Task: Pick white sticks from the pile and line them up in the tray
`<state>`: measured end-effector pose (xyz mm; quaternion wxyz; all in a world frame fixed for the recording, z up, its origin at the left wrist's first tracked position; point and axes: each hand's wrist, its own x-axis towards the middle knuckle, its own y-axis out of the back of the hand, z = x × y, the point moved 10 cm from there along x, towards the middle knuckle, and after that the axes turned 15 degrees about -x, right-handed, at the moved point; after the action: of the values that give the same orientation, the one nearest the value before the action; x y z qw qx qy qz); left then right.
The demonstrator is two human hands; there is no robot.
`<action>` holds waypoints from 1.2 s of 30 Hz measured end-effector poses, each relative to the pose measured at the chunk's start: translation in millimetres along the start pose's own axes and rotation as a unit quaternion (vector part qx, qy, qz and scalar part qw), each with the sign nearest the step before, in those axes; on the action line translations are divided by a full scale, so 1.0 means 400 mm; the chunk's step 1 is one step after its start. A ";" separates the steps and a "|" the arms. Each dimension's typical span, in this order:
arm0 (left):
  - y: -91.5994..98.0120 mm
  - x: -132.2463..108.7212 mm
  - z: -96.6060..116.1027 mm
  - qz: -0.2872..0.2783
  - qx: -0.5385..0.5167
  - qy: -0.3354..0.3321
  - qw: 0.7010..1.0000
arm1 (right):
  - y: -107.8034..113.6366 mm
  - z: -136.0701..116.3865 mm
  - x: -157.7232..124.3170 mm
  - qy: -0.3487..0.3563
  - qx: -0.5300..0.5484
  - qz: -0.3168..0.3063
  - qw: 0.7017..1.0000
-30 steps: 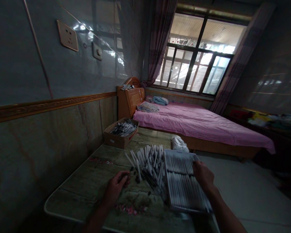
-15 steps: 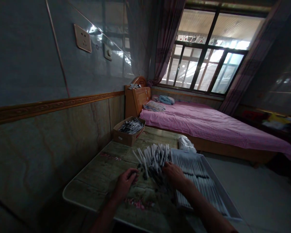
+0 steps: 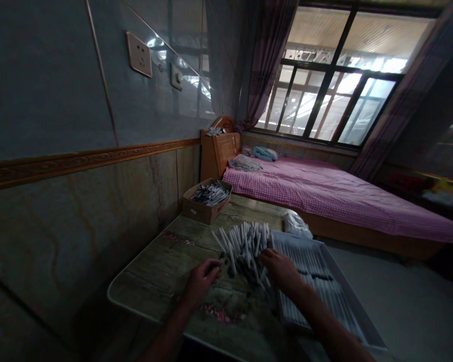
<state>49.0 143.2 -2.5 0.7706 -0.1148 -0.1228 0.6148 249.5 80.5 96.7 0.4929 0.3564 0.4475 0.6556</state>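
Observation:
A heap of slim white pen-like sticks (image 3: 245, 239) with dark parts lies on the table. Close to the heap's near left side, my left hand (image 3: 206, 276) has its fingers curled in, with a small dark thing at the fingertips that is too dim to name. My right hand (image 3: 281, 266) is between the heap and a pale shallow tray (image 3: 366, 322); its fingers are bent down at the heap's right edge, and what they hold is hidden. Rows of similar sticks (image 3: 326, 296) fill the tray, their dark parts lined up across the middle.
A cardboard box (image 3: 198, 211) full of dark and white sticks stands at the table's far left corner by the wall. Behind the tray sits a white plastic bag (image 3: 297, 224). A bed (image 3: 324, 186) lies beyond the table (image 3: 154, 281), whose rounded edge is at the left.
The camera has turned slightly left, so the scene sits further right. Both hands stay near the same parts of the heap, with little visible movement.

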 end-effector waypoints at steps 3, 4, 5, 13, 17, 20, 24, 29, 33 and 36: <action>-0.012 -0.012 0.032 -0.013 0.010 -0.043 0.999 | 0.091 -0.032 -0.025 -0.037 0.061 0.109 0.991; -0.023 -0.018 0.041 -0.029 0.017 -0.055 0.998 | 0.116 -0.052 -0.031 -0.046 0.090 0.143 0.985; -0.038 -0.025 0.048 -0.054 0.026 -0.065 0.996 | 0.134 -0.077 -0.034 -0.050 0.122 0.169 0.977; -0.043 -0.030 0.044 -0.055 0.073 -0.096 0.991 | 0.137 -0.249 0.018 -0.072 0.335 0.197 0.919; -0.019 -0.022 0.044 -0.009 0.038 -0.070 0.997 | 0.079 -0.176 -0.007 -0.173 0.228 0.120 0.951; 0.002 -0.018 0.041 0.040 -0.050 -0.040 0.997 | 0.010 -0.090 -0.058 -0.243 0.094 0.027 0.965; 0.002 -0.014 0.020 0.051 -0.129 0.012 0.990 | -0.059 -0.042 -0.100 -0.249 0.036 -0.030 0.967; -0.001 -0.017 -0.008 0.045 -0.163 0.052 0.984 | -0.069 -0.041 -0.100 -0.247 0.016 -0.039 0.968; 0.000 -0.020 -0.026 0.044 -0.170 0.075 0.982 | -0.064 -0.041 -0.093 -0.235 0.016 -0.052 0.970; 0.003 -0.019 -0.026 0.046 -0.184 0.074 0.979 | -0.064 -0.037 -0.098 -0.229 0.016 -0.054 0.972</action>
<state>49.7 136.0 -12.9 0.7139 -0.3051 -0.1709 0.6067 254.5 42.1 66.4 0.6111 0.4798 0.3519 0.5220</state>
